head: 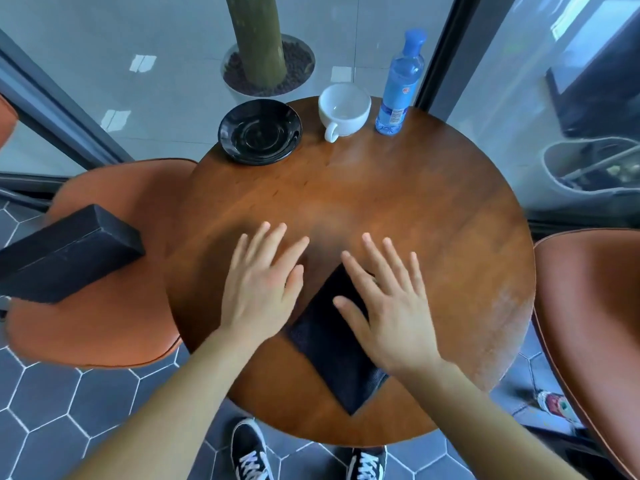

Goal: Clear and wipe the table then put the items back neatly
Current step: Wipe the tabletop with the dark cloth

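A round wooden table fills the middle of the view. Along its far edge stand a black saucer, a white cup and a blue water bottle. A dark folded cloth lies near the front of the table. My right hand is spread flat over the cloth's upper part, fingers apart. My left hand hovers or rests flat on the bare wood just left of the cloth, fingers apart, holding nothing.
An orange chair at the left carries a long black box. Another orange chair stands at the right. A tree trunk in a planter is behind glass. My shoes show below the table.
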Motion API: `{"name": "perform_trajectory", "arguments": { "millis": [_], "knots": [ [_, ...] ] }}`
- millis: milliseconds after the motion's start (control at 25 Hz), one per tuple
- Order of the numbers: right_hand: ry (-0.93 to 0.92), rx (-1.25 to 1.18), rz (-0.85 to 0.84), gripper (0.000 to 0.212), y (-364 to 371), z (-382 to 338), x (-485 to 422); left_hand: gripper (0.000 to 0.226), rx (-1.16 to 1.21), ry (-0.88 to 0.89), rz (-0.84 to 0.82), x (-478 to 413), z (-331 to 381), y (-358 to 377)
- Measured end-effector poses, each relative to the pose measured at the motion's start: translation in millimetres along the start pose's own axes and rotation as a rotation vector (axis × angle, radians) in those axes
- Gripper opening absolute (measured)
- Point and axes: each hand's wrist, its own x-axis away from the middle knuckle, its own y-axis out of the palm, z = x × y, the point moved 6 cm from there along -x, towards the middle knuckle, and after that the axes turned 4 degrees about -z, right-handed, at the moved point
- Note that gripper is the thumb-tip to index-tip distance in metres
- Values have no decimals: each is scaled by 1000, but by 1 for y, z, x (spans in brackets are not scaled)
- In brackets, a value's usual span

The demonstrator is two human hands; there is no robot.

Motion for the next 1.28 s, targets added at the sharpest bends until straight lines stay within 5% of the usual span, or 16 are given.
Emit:
{"name": "perform_trajectory", "arguments": {
  "millis": [120, 320, 600, 760, 1000, 1280],
  "knots": [
    [-104, 83, -124, 72, 35, -42, 26, 50, -128, -72, -101, -24, -17, 22],
    [-78, 155, -188, 73, 43, -10, 32, 63, -182, -60, -123, -24, -19, 31],
    [235, 176, -83, 72, 11, 84, -23, 67, -186, -84, -142, -29, -16, 31],
    [468, 99, -41, 74, 17, 65, -90, 51, -162, -127, -139, -55, -4, 24],
    [81, 190, -106, 65, 20, 57, -38, 67, -158, -124, -73, -64, 0, 33],
    [248, 184, -48, 64, -7, 145, -64, 77, -164, -135, -93, -65, 1, 34]
  ]
}}
